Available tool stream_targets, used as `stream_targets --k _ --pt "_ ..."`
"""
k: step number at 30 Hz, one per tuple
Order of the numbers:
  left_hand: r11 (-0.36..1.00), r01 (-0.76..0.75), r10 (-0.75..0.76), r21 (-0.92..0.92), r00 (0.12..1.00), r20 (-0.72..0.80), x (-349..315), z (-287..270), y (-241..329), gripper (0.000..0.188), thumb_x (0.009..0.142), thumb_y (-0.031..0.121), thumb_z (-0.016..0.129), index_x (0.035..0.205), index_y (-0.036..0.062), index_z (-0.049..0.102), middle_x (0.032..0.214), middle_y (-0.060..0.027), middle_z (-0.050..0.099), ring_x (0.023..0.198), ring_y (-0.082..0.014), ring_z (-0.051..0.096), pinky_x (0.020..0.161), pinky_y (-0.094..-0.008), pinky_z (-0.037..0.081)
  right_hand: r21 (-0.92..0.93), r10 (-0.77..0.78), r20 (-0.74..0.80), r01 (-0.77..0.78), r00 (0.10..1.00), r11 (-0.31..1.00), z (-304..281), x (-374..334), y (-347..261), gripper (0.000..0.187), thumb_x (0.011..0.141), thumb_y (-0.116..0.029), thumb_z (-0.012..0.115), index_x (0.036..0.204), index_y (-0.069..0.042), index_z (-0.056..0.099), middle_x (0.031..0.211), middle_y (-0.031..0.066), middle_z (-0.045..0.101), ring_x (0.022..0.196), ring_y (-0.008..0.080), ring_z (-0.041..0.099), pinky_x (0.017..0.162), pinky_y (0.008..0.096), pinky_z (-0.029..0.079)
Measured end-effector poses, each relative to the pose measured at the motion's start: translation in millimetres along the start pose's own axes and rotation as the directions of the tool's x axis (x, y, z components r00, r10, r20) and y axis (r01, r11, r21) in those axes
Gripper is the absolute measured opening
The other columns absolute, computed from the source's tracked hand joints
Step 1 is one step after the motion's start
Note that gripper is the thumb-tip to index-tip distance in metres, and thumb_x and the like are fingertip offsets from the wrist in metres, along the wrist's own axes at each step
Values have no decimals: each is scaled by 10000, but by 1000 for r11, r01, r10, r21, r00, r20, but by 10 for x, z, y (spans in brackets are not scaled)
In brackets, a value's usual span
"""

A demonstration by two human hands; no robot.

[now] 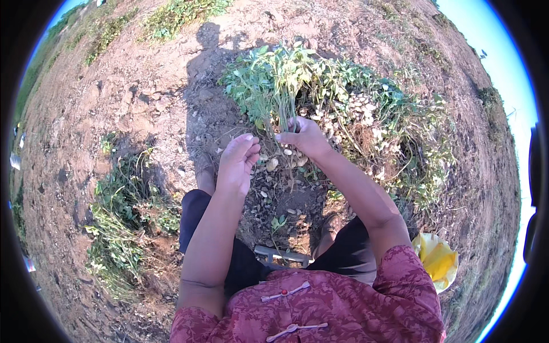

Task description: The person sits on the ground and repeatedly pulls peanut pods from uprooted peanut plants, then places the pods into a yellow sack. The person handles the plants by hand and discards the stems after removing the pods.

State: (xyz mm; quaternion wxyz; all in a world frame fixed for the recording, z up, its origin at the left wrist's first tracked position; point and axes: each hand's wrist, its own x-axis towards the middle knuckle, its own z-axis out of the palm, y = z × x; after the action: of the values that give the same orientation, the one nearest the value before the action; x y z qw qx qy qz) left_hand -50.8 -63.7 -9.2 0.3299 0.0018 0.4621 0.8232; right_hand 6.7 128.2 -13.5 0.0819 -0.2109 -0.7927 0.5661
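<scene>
My right hand (306,139) is closed around the stems of a peanut plant (284,86), whose green leaves spread out beyond the fist. Below that grip, pale peanut pods (272,164) hang among the roots, toward my lap. Just left of them my left hand (237,160) is raised with its fingers curled in, apart from the stems. Whatever those fingers may hold is hidden.
To the right lies a big heap of pulled peanut plants (366,114) with pods showing. Another pile of plants (123,228) is on the soil at my left. A yellow bag (437,260) stands by my right side. Between my legs is a low metal stool (280,254).
</scene>
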Motion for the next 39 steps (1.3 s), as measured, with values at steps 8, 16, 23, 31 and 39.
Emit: stream_targets --k 8,16,23,31,39 --pt "922 78 -261 379 848 461 -377 212 -364 645 841 400 617 1335 93 338 1198 -7 461 1080 -137 454 918 -306 356 71 -17 255 -1 967 997 -241 -1038 -504 324 872 -312 595 1017 -23 582 766 20 589 652 79 542 568 235 462" --pt "988 146 -151 46 883 444 -892 481 -490 532 797 53 643 1244 94 357 1041 -46 556 951 -175 574 838 -349 480 -114 -314 174 336 933 935 -440 -1612 -649 324 905 -314 533 1079 -45 586 957 65 628 843 113 591 755 266 476" --pt "994 72 -93 85 957 276 -1049 737 -548 553 785 -53 608 1227 80 302 1005 -133 575 823 -209 618 673 -330 549 146 -444 -74 450 893 881 -826 -1748 -27 270 804 -229 686 1004 -59 622 854 21 625 767 82 566 721 241 465" --pt "926 -178 116 334 974 197 -906 927 -789 319 788 -5 572 1077 7 438 910 -120 595 746 -191 617 619 -316 542 190 -450 -15 445 893 875 -663 -2130 124 609 687 -327 782 1170 -67 516 786 31 553 670 92 526 644 240 471" --pt "852 -430 409 300 903 133 -1012 1502 -948 372 799 207 685 1005 13 445 845 -56 534 727 -133 559 635 -268 483 326 -442 -91 446 892 833 -784 -2106 130 667 715 -328 761 1203 -20 427 887 69 564 748 104 540 679 265 471"
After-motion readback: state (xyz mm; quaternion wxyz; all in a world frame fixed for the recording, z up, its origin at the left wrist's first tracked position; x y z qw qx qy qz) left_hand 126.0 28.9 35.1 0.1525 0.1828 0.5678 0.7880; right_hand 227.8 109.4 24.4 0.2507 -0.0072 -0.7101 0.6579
